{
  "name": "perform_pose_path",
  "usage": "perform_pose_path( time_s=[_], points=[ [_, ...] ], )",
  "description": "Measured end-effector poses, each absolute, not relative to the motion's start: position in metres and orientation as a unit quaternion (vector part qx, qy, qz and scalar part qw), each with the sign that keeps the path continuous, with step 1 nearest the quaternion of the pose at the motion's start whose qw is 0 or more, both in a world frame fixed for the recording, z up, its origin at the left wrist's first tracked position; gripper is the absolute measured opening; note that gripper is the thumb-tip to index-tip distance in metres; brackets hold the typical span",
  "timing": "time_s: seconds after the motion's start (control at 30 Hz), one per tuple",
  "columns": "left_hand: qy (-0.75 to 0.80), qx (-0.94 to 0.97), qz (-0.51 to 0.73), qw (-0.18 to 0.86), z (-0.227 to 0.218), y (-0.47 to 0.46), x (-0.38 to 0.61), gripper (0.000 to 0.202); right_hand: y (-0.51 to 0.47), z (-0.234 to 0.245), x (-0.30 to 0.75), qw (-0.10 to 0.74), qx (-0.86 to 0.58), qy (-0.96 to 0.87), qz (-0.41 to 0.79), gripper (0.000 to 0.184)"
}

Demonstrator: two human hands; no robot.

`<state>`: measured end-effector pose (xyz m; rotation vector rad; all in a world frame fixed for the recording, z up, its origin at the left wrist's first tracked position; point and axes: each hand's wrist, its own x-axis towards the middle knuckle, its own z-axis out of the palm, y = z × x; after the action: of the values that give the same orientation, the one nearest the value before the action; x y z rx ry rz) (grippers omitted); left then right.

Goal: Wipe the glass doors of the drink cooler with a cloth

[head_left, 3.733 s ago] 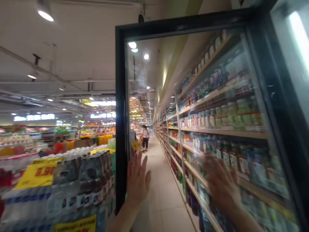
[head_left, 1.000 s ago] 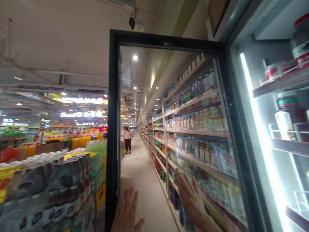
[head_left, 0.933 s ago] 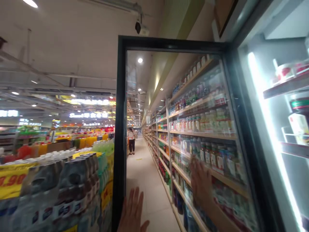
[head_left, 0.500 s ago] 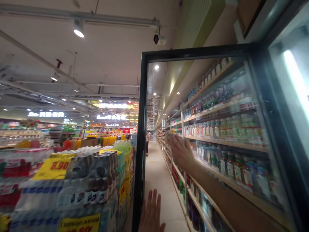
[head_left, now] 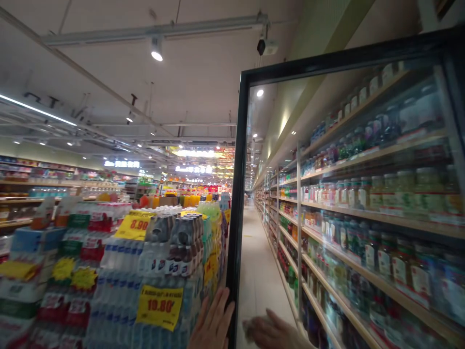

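A glass door (head_left: 238,194) with a black frame stands swung open in front of me. My left hand (head_left: 212,322) is at the lower part of its near upright, palm flat and fingers stretched upward. Low behind the frame, my right hand (head_left: 276,332) is at the glass with its fingers pointing left, somewhat blurred. A greyish, soft-looking patch lies at its fingertips; I cannot make out what it is. The lower part of both hands is cut off by the picture's bottom edge.
Through the glass, long shelves (head_left: 363,213) of bottled drinks line the right side of an aisle (head_left: 256,271). Left of the door rise stacked packs of bottles (head_left: 119,271) with yellow price signs (head_left: 160,305). Ceiling lights (head_left: 156,51) hang overhead.
My right hand has come down from mid-height on the glass to the bottom of the picture. The view has turned left, so the door sits farther right. My left hand stays low by the frame.
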<state>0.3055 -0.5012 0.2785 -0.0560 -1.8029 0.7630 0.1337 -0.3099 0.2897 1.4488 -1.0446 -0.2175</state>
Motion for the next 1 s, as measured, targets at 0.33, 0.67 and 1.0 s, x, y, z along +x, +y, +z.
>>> perform_pose_path(
  time_s=[0.33,0.67,1.0],
  points=[
    [-0.777,-0.014,0.252,0.577,0.35,-0.462,0.266,0.068,-0.268,0.378,0.132,0.528,0.64,-0.552,-0.083,0.058],
    [-0.741,0.009,0.221,0.634,0.358,-0.455,0.226,0.063,-0.233,0.513,0.116,0.66,0.38,-0.646,0.05,0.046],
    [-0.74,-0.027,0.156,0.653,0.375,-0.448,0.208,0.061,-0.137,0.57,0.082,0.704,0.125,-0.666,0.213,0.047]
  ],
)
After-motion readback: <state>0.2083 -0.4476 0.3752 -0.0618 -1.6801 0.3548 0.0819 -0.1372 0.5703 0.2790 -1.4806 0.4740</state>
